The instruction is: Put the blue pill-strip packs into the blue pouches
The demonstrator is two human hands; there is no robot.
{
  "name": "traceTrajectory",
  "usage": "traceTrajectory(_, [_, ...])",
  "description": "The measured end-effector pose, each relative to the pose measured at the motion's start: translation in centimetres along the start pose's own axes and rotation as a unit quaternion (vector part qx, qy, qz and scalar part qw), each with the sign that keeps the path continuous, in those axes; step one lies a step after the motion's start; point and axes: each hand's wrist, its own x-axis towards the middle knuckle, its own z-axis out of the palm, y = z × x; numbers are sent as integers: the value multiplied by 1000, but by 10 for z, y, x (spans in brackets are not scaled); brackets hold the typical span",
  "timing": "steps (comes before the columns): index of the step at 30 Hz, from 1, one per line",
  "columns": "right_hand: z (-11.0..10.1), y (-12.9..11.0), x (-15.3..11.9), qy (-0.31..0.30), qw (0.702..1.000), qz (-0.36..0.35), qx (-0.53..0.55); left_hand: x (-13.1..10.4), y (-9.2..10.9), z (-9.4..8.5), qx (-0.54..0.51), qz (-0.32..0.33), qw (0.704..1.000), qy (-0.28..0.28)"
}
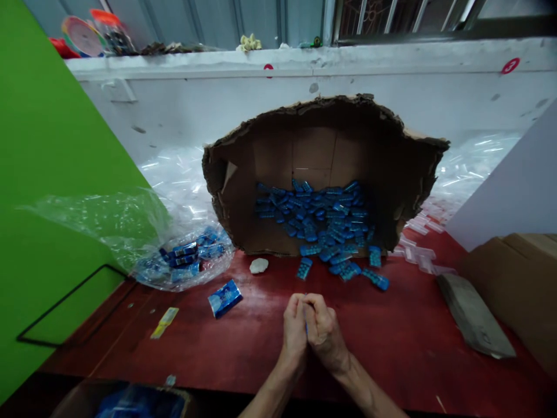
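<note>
My left hand and my right hand are pressed together above the red table, fingers closed. Between them shows a sliver of a small blue item; the hands cover the rest, so its kind cannot be made out. Beyond the hands, several small blue packs spill from a torn-open cardboard box lying on its side, with a heap of the same packs inside. To the left of my hands lies a flat blue printed packet, and behind it a white lump.
At left, a clear plastic bag holds blue packets beside a black wire frame. A yellow label lies on the red table. Clear plastic pieces, a grey stack and a brown carton are at right. A blue-filled box stands front left.
</note>
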Motion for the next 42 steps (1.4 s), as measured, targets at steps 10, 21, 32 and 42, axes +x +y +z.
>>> traceTrajectory(10, [8, 0, 1, 21, 1000, -3, 2, -1, 2, -4, -40, -35, 999, 8])
traceTrajectory(21, [13, -7, 0, 21, 996, -70, -43, 3, 0, -17, 30, 40, 999, 10])
traceTrajectory(32, [17, -6, 16, 44, 999, -23, -8, 12, 5, -29, 28, 37, 998, 35])
traceTrajectory(42, [84, 19, 10, -49, 947, 28, -317, 29, -10, -80, 526, -24, 850, 1])
